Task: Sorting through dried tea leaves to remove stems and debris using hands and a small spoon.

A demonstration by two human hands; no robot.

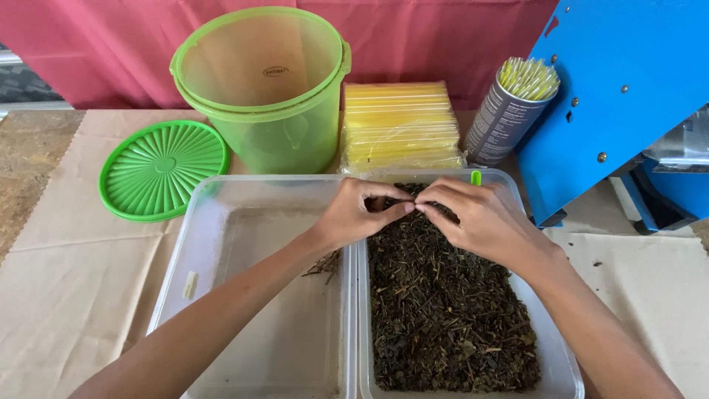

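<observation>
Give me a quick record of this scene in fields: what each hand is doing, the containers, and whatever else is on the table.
left hand: left hand pinching at dried dark leaves, fingertips meeting the other hand's
right hand: right hand pinching at the same spot
right tub: clear plastic tub filled with the leaves
left tub: clear plastic tub, nearly bare, a few twigs by its right wall
behind: green bucket, open; green lid flat beside it; pack of yellow straws; grey can of straws
far right: blue machine
</observation>
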